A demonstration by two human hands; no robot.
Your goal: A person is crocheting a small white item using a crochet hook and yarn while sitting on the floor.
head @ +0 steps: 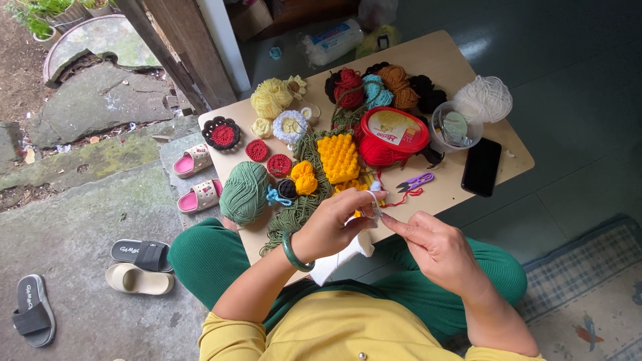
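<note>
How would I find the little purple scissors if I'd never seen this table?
Start at the low wooden table and find the black phone lying flat near its right edge. Just left of the phone, below the red-lidded tub, lie the small purple-handled thread snips. They are the only purple thing there, with short metal tips and a loose red yarn strand beside them.

Soft, even daylight pours in from the open doorway at upper left, bright on the stone outside. A pale glare streaks the dark floor (535, 47) by the table's (461, 194) far corner. Shadows stay faint. Focus is crisp throughout; wide-angle stretch bends the edges.
</note>
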